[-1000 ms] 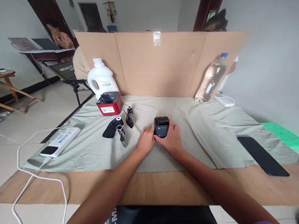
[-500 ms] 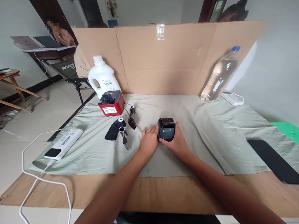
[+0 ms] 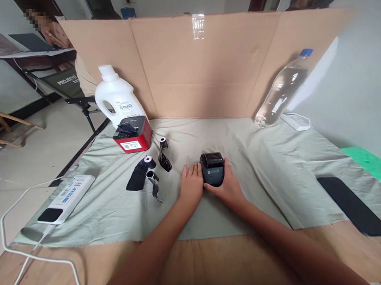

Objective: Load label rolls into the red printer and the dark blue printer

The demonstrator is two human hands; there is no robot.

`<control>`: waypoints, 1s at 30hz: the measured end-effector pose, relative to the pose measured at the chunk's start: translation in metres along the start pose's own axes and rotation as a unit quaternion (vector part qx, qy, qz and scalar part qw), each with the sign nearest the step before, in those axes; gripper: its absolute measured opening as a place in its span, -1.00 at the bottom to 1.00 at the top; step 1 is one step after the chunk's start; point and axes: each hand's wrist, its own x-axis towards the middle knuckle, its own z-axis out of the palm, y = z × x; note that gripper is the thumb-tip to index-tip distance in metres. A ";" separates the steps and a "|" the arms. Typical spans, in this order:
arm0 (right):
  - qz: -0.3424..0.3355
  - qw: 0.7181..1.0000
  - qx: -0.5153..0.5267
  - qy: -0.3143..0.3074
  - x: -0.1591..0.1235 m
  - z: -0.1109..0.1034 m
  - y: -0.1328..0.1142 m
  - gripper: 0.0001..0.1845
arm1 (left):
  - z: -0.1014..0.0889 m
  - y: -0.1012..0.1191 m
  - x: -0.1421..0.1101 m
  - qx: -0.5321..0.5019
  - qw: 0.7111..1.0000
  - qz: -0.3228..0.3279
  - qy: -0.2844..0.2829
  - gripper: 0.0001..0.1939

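A small dark portable printer [image 3: 213,175] with a glossy black cover sits on the grey-green cloth in front of me. My right hand [image 3: 228,184] grips it from the right, thumb across its near edge and fingers along its side. On its left, my left hand [image 3: 192,181] lies flat with the fingers stretched out, touching the printer's side. Several small rolls are left of that hand: one black roll [image 3: 163,142] with a loose tail, another roll [image 3: 149,161] with a wide black strip, and a third roll [image 3: 151,175] with a shiny curled strip.
A red and black box-shaped device [image 3: 133,139] stands before a white detergent jug [image 3: 120,95]. A white power bank [image 3: 70,195] with a cable lies left, a black phone [image 3: 353,206] right. A water bottle [image 3: 283,91] leans on the cardboard screen [image 3: 202,74]. People sit beyond.
The camera view has tilted down and come a little closer. My left fingers look slightly more spread beside the printer. The right hand keeps its grip, and the printer stays on the cloth.
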 end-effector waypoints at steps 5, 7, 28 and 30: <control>-0.013 0.999 0.027 0.022 -0.001 -0.001 -0.002 0.23 | 0.001 -0.003 -0.001 -0.071 0.997 -0.019 0.001 -0.37; -0.025 0.998 0.048 0.026 -0.001 -0.002 -0.002 0.14 | 0.003 -0.004 -0.001 -0.092 0.995 -0.017 0.019 -0.37; -0.055 0.953 0.273 0.119 0.009 -0.014 0.009 -0.52 | 0.001 -0.013 -0.007 -0.224 0.970 0.043 0.087 -0.31; -0.040 0.948 0.287 0.129 0.012 -0.011 0.012 -0.53 | 0.000 -0.012 -0.007 -0.228 0.969 0.040 0.089 -0.31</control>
